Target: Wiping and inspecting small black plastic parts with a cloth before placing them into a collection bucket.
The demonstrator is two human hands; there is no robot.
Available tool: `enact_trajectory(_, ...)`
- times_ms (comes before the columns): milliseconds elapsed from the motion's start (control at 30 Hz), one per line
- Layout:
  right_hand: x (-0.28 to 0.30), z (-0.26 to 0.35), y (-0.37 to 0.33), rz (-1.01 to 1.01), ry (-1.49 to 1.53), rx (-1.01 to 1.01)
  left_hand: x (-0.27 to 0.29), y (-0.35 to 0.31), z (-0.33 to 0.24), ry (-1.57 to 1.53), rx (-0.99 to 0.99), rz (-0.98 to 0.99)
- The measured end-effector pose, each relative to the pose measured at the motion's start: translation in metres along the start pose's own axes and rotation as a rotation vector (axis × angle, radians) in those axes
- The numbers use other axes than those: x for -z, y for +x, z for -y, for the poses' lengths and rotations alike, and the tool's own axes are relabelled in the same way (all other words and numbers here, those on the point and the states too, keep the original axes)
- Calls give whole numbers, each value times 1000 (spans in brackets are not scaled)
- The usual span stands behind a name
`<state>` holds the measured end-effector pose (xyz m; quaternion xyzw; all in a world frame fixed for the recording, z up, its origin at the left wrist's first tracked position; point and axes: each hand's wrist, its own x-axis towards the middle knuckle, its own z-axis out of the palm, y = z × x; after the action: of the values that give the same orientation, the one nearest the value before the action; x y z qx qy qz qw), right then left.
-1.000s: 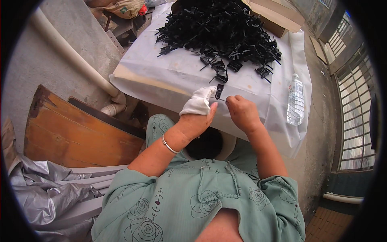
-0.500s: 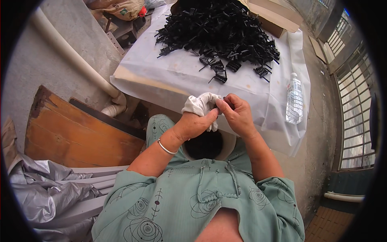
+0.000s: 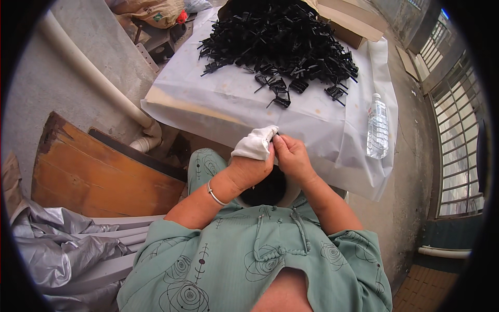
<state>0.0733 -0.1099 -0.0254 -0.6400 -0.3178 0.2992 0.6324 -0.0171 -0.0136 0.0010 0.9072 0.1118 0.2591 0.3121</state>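
My left hand [image 3: 253, 162] and right hand [image 3: 292, 157] pinch a mostly hidden black piece [image 3: 275, 135] near the bucket [image 3: 294, 193], and should the white cloth [image 3: 253, 145] slide, that piece could drop.

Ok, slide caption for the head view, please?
Left hand, partly covered by white cloth, and bare right hand meet at a mostly hidden dark piece, before heaped black parts.
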Motion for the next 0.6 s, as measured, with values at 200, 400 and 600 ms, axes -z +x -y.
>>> enact_trajectory(200,20,15,4,-14,-314,308,-5,10,22,-519,-18,-154)
enact_trajectory(400,34,11,2,32,-405,435,12,9,11,-1002,360,103)
enact_trajectory(600,29,25,3,97,-223,255,19,9,1,-799,259,278)
